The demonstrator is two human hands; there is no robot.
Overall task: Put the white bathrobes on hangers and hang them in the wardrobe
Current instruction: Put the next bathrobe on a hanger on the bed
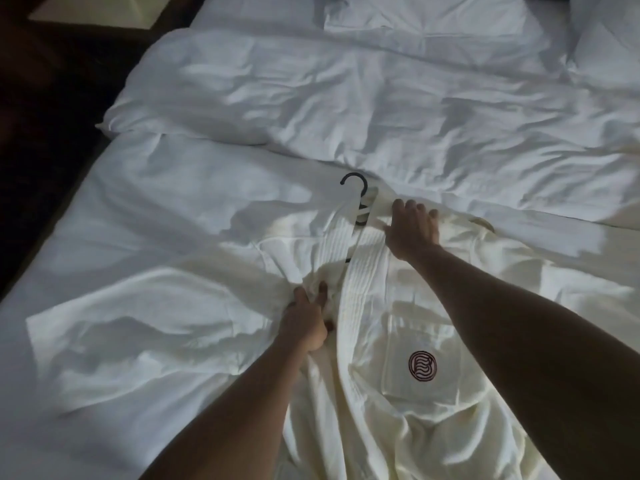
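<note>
A white bathrobe (398,323) with a round dark-red logo on its chest pocket lies spread front-up on the bed. A black hanger (356,192) is tucked inside its collar; only the hook and a bit of the neck show. My left hand (308,323) grips a bunch of the robe's left front fabric beside the ribbed lapel. My right hand (412,226) is on the collar at the robe's right shoulder, fingers curled over the fabric edge.
The bed's white sheet (156,209) lies under the robe. A crumpled white duvet (346,98) is heaped across the bed beyond the hanger. Pillows (433,15) lie at the head. A dark floor strip runs along the bed's left edge.
</note>
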